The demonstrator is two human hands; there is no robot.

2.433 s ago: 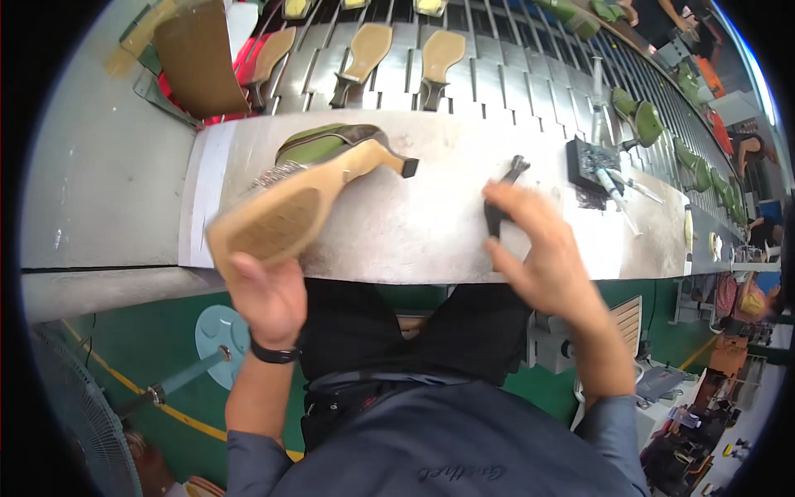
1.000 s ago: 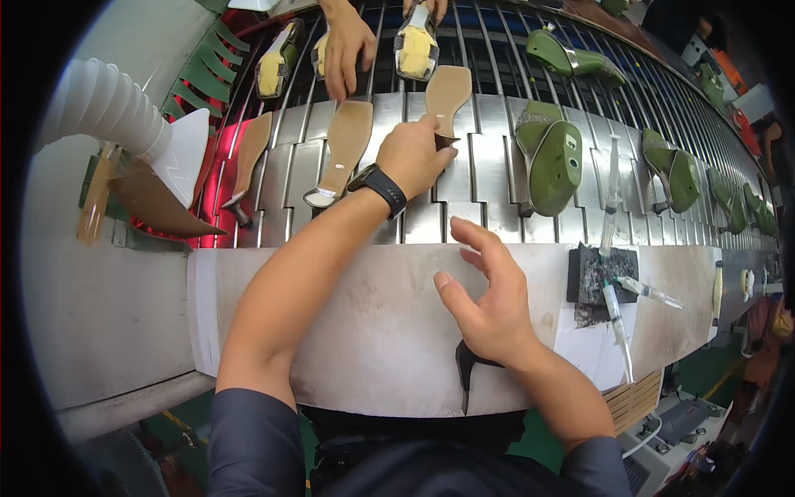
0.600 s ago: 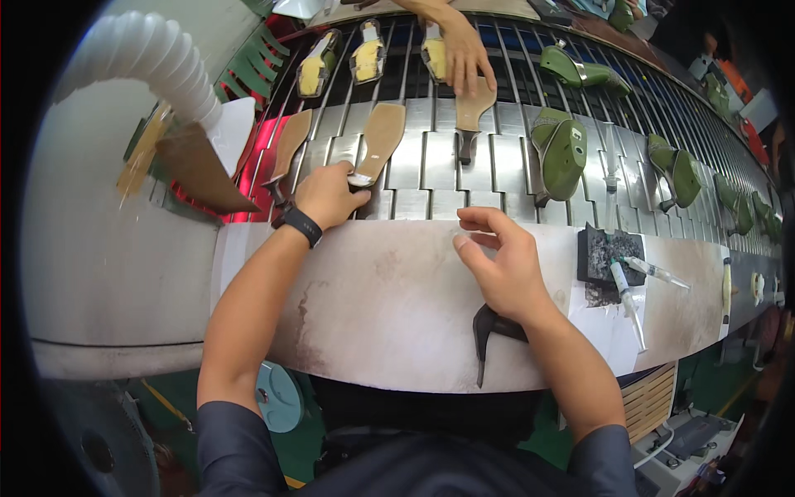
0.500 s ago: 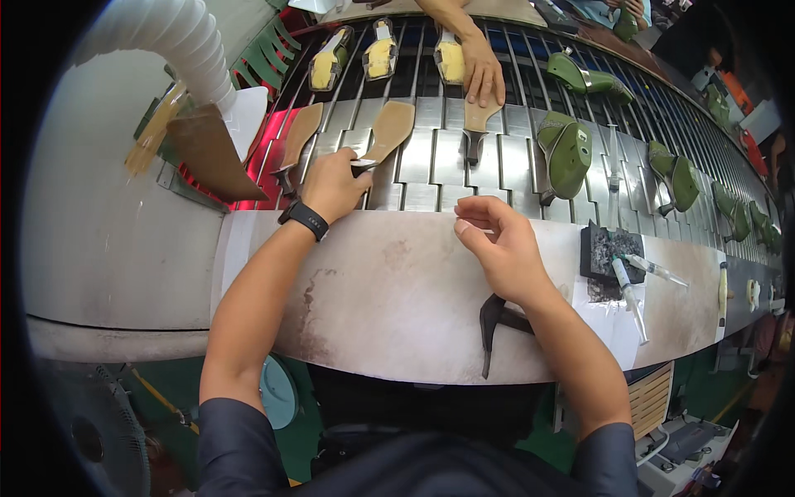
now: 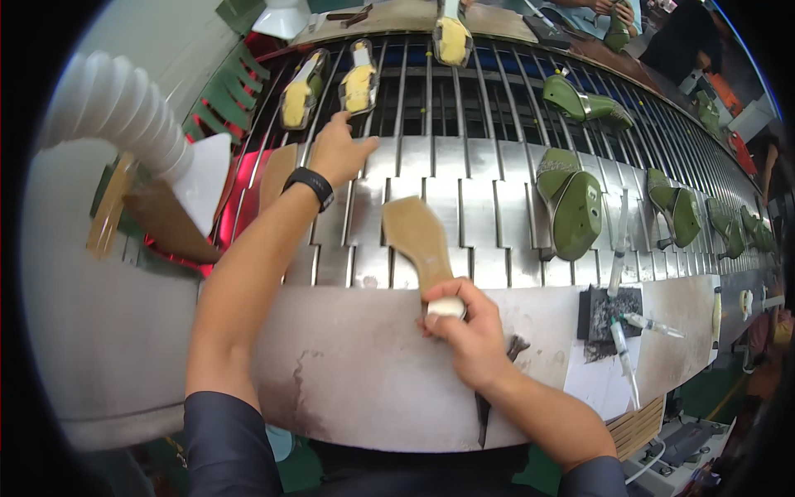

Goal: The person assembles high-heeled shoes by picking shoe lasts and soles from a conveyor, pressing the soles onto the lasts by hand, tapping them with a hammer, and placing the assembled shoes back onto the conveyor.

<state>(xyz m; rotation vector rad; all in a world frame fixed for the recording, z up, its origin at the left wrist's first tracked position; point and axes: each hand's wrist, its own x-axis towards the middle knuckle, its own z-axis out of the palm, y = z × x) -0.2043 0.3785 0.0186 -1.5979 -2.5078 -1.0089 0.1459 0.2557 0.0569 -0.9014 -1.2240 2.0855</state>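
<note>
My right hand (image 5: 468, 331) grips a tan shoe sole (image 5: 418, 236) by its narrow heel end, where a pale patch shows, above the near edge of the metal conveyor. My left hand (image 5: 341, 149) stretches forward with thumb and fingers apart and nothing in it. Its fingertips are at the near end of a shoe with a yellow bottom (image 5: 358, 89); whether they touch it I cannot tell. Left of that lies a second yellow-bottomed shoe (image 5: 300, 95). Another tan sole (image 5: 277, 174) is partly hidden by my left wrist. A dark hammer (image 5: 517, 346) lies partly under my right forearm.
Several green heeled shoes (image 5: 577, 217) sit on the conveyor at right. Syringes (image 5: 627, 356) lie by a black block (image 5: 586, 315) on the worktable (image 5: 356, 356). A white duct hose (image 5: 116, 116) hangs at left. Another yellow-bottomed shoe (image 5: 453, 41) is at the far side.
A tan sole has passed from my left hand to my right. My left hand has reached farther forward. The co-worker's hand has left the middle; the sole under it is gone.
</note>
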